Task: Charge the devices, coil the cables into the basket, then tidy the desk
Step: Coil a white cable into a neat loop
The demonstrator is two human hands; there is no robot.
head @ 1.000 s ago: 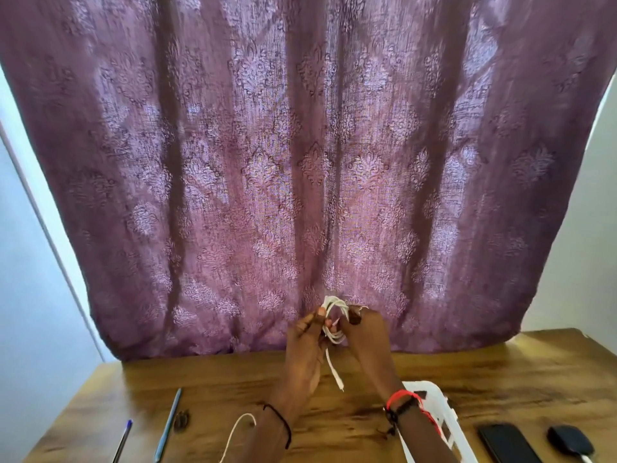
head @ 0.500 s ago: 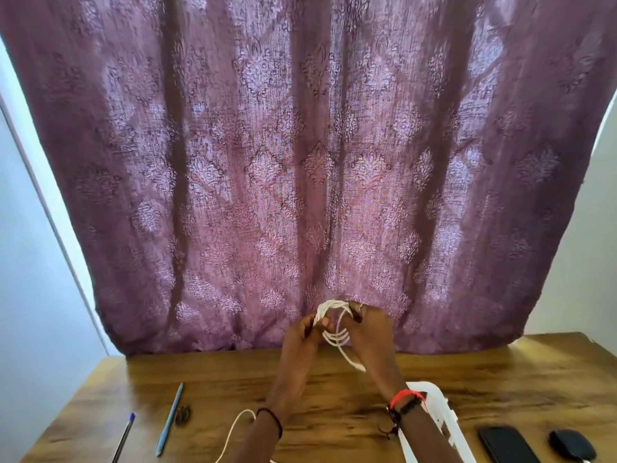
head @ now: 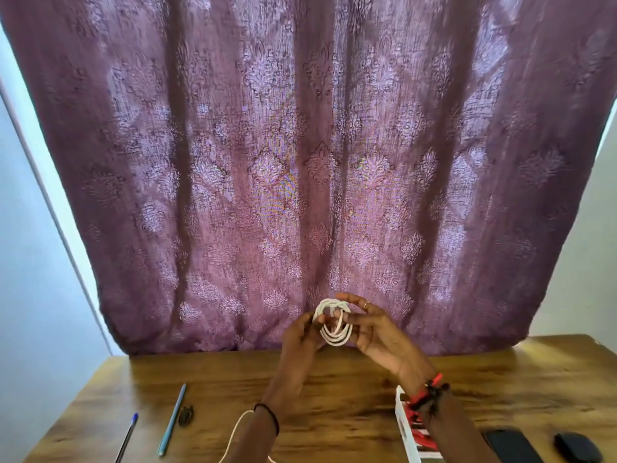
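- Head view: both hands are raised above the far middle of the wooden table (head: 334, 389), in front of a purple patterned curtain (head: 300, 162) that hangs down to the table's far edge.
- The left hand (head: 302, 335) is closed, its fingertips pinching the left side of a coiled white cable (head: 334, 324).
- The right hand (head: 374, 332) is half open, palm turned inward, fingers curled round the right side of the same coil; a ring shows on one finger.
- The coil is held between the two hands, clear of the table, with several loops hanging in a bundle and one strand crossing through the middle.
- A second white cable (head: 238, 432) runs beside the left forearm near the table's near edge; its ends are out of sight.
- A white basket (head: 402, 426) sits near the near edge, right of centre, partly hidden by the right forearm. Something red lies inside it, but what it is cannot be told.
- Right of the basket, toward the near right corner, lie a black phone (head: 509, 446) and just beyond it a black mouse (head: 577, 447).
- Toward the near left corner lie a teal pen (head: 172, 421) and a dark pen with a blue cap (head: 127, 437), well apart from the basket.
- A small dark clip-like object (head: 185, 415) sits just beside the teal pen.
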